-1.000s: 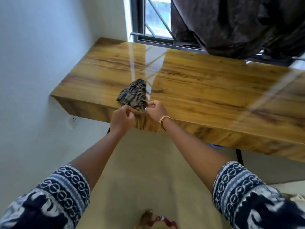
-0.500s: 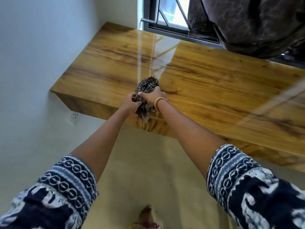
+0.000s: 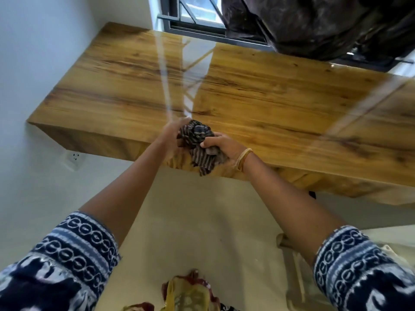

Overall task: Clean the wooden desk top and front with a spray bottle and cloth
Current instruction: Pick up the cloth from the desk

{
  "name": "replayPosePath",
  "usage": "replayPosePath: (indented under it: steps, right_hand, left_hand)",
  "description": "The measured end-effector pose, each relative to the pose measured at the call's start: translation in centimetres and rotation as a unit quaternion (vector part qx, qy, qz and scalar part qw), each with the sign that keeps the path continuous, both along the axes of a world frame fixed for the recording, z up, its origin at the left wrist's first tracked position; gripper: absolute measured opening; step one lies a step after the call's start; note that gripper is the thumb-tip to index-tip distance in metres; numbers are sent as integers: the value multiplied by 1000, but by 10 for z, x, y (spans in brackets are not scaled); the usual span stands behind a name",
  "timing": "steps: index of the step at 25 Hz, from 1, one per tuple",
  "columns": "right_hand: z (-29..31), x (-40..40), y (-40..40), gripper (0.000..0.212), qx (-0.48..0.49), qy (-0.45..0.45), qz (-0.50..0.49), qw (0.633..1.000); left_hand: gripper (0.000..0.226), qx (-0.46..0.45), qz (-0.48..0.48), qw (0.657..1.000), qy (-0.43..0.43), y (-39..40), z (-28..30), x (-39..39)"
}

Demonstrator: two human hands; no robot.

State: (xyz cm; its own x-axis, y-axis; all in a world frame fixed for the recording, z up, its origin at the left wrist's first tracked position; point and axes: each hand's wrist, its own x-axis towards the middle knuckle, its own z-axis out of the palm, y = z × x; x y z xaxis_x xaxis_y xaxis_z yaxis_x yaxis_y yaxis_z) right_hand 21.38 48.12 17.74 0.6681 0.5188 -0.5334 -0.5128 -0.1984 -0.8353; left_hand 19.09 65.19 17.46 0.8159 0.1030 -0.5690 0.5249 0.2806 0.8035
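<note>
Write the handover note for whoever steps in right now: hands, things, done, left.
Right hand: grips the bunched striped cloth at the desk's front edge.
Left hand: blurred, against the cloth's other side; grip unclear.
Spray bottle: not in view.
Done: cloth gathered into a wad. The top is glossy, but whether it has been wiped cannot be told.
Left: find the bottle, spray, wipe the top, then the front face.

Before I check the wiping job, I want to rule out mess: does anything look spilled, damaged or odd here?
Nothing stands out. The desk top looks glossy and unmarked, with only window reflections. Both hands, left hand and right hand, hold the bunched striped cloth at the front edge. No spray bottle is in view.
</note>
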Motion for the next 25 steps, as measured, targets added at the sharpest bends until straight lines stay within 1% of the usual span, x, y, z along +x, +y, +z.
replayPosePath:
  steps: [1,2,3,4,5,8,9,10,11,14,16,19,21,23,25]
  right_hand:
    - [4,-10,-24,12,9,22,-7,1000]
    - [2,-19,-50,31,14,37,-15,999]
    - [0,-30,-76,45,25,54,-22,998]
    - [-4,-40,-103,46,27,65,-28,997]
    - [-10,-52,-135,36,20,70,-28,997]
    - [-32,-90,-224,11,-6,89,-34,995]
    - [-42,-104,-255,21,-3,107,-50,993]
    - [-52,-121,-291,46,-7,118,-72,990]
    - [-55,-140,-323,58,12,133,-92,987]
    - [-78,-189,-416,68,37,130,-148,980]
    - [-92,-221,-476,74,27,125,-215,968]
    - [-109,-264,-547,74,19,125,-312,941]
    - [-120,-289,-588,70,17,134,-379,916]
    - [-127,-309,-617,53,10,130,-456,880]
    - [-134,-323,-641,37,7,127,-520,845]
  left_hand:
    - [61,-10,-22,1000,-9,-20,-2,-3]
    - [77,-7,-38,999,-11,-42,-4,-6]
    - [87,6,-49,999,-9,-65,-8,-10]
    - [87,23,-56,998,-9,-90,-10,-17]
    - [79,37,-70,997,-11,-119,-14,-25]
    - [34,68,-142,987,-32,-203,-24,-54]
    - [29,79,-167,982,-40,-232,-28,-65]
    - [29,92,-189,977,-45,-265,-33,-76]
    - [29,102,-201,973,-43,-295,-39,-86]
    - [25,99,-209,972,-32,-390,-59,-116]
    - [24,92,-224,970,-31,-458,-73,-138]
    - [26,81,-229,970,-24,-541,-95,-163]
    - [28,76,-234,969,-5,-588,-105,-177]
    - [28,64,-245,967,17,-627,-112,-189]
    - [28,72,-256,963,42,-661,-124,-196]
